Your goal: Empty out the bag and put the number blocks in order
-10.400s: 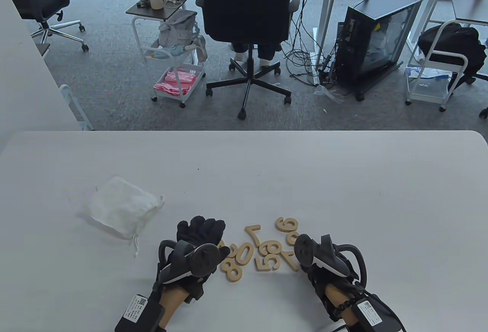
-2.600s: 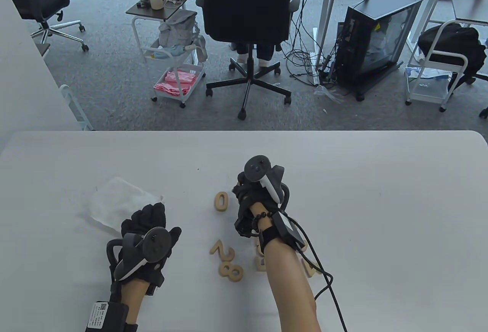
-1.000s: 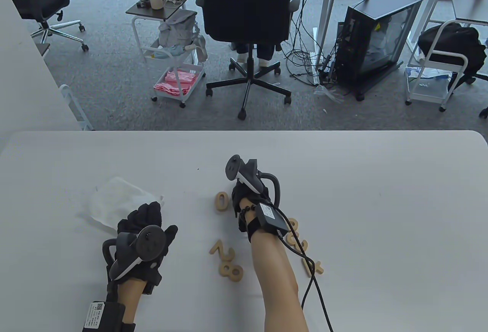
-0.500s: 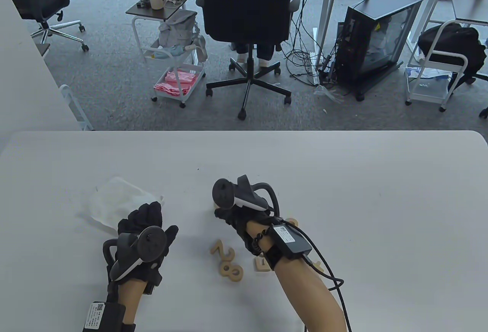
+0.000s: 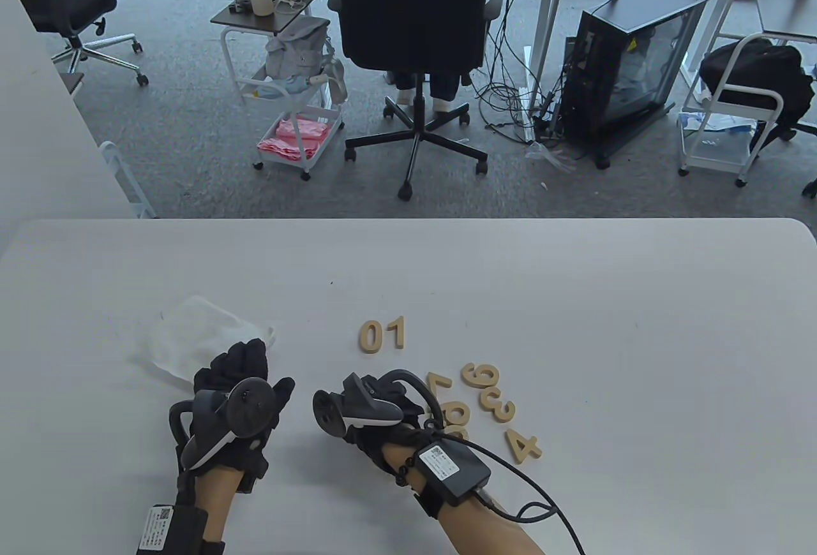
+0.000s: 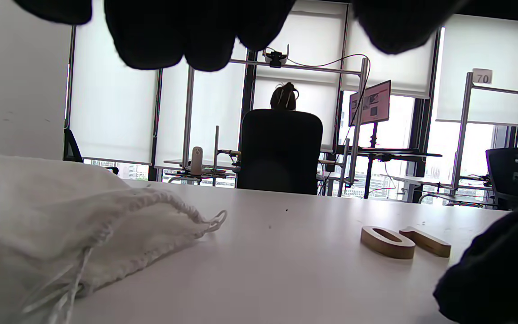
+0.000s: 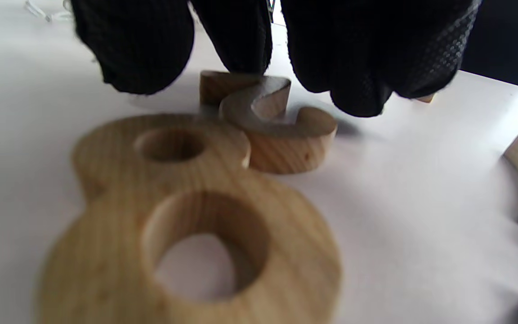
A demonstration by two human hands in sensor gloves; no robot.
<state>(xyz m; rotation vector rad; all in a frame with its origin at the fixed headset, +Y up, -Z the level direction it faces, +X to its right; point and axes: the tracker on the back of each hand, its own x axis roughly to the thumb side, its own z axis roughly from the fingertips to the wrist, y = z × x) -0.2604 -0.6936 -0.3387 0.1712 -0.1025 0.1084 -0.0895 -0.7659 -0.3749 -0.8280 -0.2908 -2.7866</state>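
— Where now, the blocks?
— 0 point(image 5: 370, 335) and 1 point(image 5: 396, 333) side by side on the table point(image 5: 638, 357), past the hands. 7 point(image 5: 439, 384), 9 point(image 5: 480, 376), 3 point(image 5: 498, 404) and 4 point(image 5: 523, 444) loose to the right. 8 point(image 7: 187, 225) and 2 point(image 7: 263, 130) touching, under the right hand point(image 5: 376, 421).
— Gripping the 2?
— Fingertips point(image 7: 358, 67) down over it, close above; contact not clear, cannot tell.
— And the left hand point(image 5: 239, 389)?
— Flat, relaxed, holding nothing, at the edge of the white bag point(image 5: 191, 335), which lies slack at the left.
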